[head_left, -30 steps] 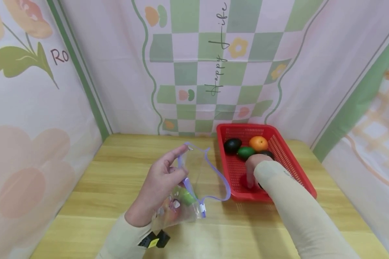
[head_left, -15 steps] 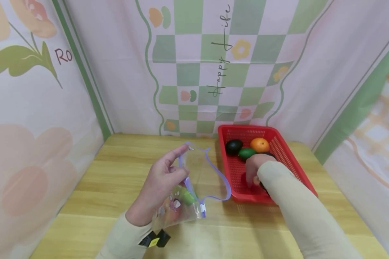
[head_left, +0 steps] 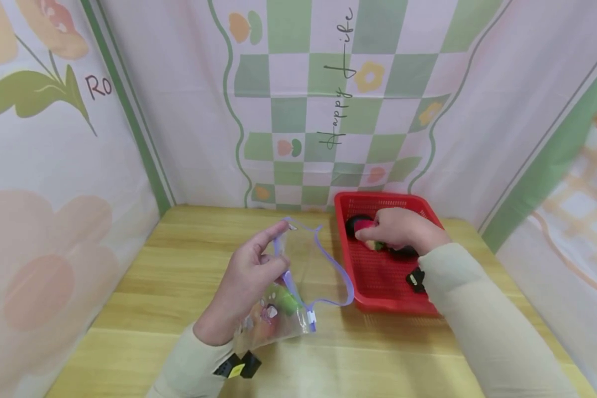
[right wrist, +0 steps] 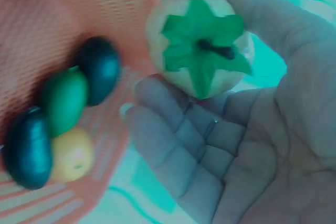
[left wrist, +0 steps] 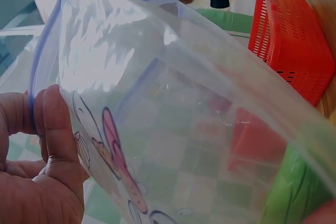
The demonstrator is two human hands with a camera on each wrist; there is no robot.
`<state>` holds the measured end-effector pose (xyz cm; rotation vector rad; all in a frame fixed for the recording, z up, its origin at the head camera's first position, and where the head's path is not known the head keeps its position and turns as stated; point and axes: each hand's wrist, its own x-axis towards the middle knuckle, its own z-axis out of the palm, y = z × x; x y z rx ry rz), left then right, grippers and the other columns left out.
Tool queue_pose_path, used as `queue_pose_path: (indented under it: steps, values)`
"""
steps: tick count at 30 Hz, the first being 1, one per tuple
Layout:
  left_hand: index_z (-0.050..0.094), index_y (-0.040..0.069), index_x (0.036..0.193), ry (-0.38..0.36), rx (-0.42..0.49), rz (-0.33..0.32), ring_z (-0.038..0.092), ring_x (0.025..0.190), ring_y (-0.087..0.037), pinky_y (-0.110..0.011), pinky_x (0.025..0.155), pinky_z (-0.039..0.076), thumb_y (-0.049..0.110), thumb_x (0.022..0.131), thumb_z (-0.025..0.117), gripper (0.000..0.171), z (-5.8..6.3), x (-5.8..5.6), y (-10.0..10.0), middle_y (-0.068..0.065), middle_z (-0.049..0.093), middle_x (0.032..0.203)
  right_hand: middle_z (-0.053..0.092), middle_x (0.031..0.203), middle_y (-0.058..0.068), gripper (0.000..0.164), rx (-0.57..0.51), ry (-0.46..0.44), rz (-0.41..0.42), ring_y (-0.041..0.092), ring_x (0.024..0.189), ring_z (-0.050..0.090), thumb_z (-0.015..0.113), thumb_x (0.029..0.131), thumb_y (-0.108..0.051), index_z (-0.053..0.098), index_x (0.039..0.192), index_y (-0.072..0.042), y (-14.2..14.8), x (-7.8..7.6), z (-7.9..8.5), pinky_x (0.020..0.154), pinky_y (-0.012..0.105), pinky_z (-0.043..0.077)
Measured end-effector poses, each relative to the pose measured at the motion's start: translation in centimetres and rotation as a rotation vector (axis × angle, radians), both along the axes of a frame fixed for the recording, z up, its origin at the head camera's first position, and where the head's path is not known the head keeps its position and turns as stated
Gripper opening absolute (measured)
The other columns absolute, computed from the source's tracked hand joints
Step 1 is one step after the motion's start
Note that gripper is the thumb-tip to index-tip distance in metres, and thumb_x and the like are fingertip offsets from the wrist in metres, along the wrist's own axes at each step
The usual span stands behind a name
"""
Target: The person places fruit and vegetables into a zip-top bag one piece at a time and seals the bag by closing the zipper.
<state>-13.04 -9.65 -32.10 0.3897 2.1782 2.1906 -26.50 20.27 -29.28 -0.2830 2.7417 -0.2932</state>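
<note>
My left hand pinches the purple-edged rim of a clear zip bag, whose mouth gapes toward the basket. Inside the bag lie a green piece and an orange-red one, seen through printed plastic. My right hand grips a strawberry between thumb and fingers, its green leafy top facing the right wrist camera. In the head view the hand and strawberry are above the red basket, overlapping the fruit in it.
Within the basket are two dark oval fruits, a smaller green one and an orange. The basket stands on the right of the wooden table. Patterned cloth walls in the back and sides.
My right hand has come up from the near part of the basket, moving back with the strawberry now showing in its fingers. The left hand and bag stay almost still.
</note>
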Motion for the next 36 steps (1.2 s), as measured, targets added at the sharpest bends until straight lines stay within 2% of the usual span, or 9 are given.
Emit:
queue_pose_path:
  steps: [4,11,16,22,25,28,30,33,36]
  values:
    - [0.047,0.023,0.142,0.0,-0.005,0.006,0.046,0.045,-0.019,-0.036,0.06,0.056,0.003,0.086,0.058,0.06,0.1,0.0,0.1,-0.013,0.051,0.055,0.053,0.058,0.001,0.055,-0.05,0.141,0.025,0.017,0.055,0.055,0.057,0.082,-0.067,0.058,0.072,-0.013,-0.8,1.4,1.8,0.056,0.031,0.044]
    - [0.046,0.022,0.143,0.018,-0.004,0.001,0.047,0.046,-0.016,-0.037,0.062,0.057,0.002,0.086,0.058,0.061,0.0,-0.2,0.1,-0.011,0.062,0.076,0.064,0.08,-0.001,0.066,-0.151,0.275,0.032,0.014,0.065,0.062,0.052,0.078,-0.076,0.055,0.106,-0.016,-2.7,4.7,4.4,0.064,0.032,0.047]
    - [0.046,0.02,0.143,0.028,0.008,0.005,0.053,0.048,-0.019,-0.042,0.068,0.058,0.002,0.086,0.058,0.061,-0.1,-0.3,0.1,-0.013,0.053,0.056,0.064,0.077,-0.004,0.067,-0.218,0.35,0.08,0.013,0.068,0.059,0.051,0.079,-0.076,0.053,0.114,-0.019,-4.2,7.3,5.7,0.066,0.032,0.046]
    - [0.046,0.022,0.142,0.028,-0.016,0.008,0.053,0.049,-0.02,-0.038,0.064,0.057,0.005,0.088,0.059,0.059,0.0,-0.2,0.0,-0.013,0.054,0.058,0.063,0.076,-0.009,0.061,-0.264,0.396,0.148,0.011,0.066,0.059,0.057,0.079,-0.071,0.051,0.113,-0.02,-6.1,10.0,6.4,0.062,0.03,0.049]
    - [0.047,0.024,0.142,0.029,-0.022,0.006,0.055,0.051,-0.019,-0.036,0.063,0.057,0.005,0.088,0.059,0.058,0.0,-0.2,-0.1,-0.003,0.068,0.093,0.06,0.072,-0.008,0.057,-0.236,0.436,0.181,0.01,0.062,0.057,0.063,0.08,-0.064,0.05,0.111,-0.018,-7.2,11.0,6.4,0.057,0.028,0.049]
    - [0.046,0.024,0.142,0.035,-0.025,-0.003,0.057,0.054,-0.019,-0.034,0.063,0.057,0.006,0.089,0.059,0.058,0.0,-0.2,-0.2,0.012,0.057,0.13,0.057,0.068,-0.008,0.053,-0.2,0.487,0.216,0.009,0.058,0.054,0.068,0.081,-0.058,0.051,0.108,-0.016,-8.1,11.8,5.9,0.053,0.025,0.047]
    - [0.045,0.024,0.143,0.037,-0.025,-0.008,0.056,0.053,-0.018,-0.033,0.063,0.057,0.006,0.089,0.059,0.058,0.0,-0.2,-0.2,0.017,0.049,0.139,0.055,0.066,-0.008,0.051,-0.179,0.525,0.234,0.009,0.055,0.052,0.069,0.08,-0.055,0.05,0.104,-0.014,-8.7,12.1,5.4,0.051,0.024,0.046]
    - [0.046,0.026,0.142,0.025,-0.016,-0.008,0.054,0.051,-0.018,-0.034,0.062,0.056,0.006,0.089,0.059,0.058,-0.1,-0.1,-0.1,0.003,0.066,0.111,0.052,0.062,-0.007,0.052,-0.141,0.583,0.247,0.008,0.05,0.049,0.07,0.08,-0.054,0.048,0.102,-0.012,-9.5,12.4,4.7,0.048,0.022,0.044]
    - [0.047,0.027,0.141,0.018,-0.007,-0.004,0.053,0.05,-0.019,-0.036,0.063,0.057,0.007,0.089,0.059,0.057,-0.1,-0.1,0.0,-0.008,0.063,0.077,0.047,0.056,-0.006,0.054,-0.106,0.654,0.255,0.008,0.044,0.045,0.07,0.079,-0.053,0.045,0.098,-0.009,-10.2,12.7,3.9,0.043,0.021,0.041]
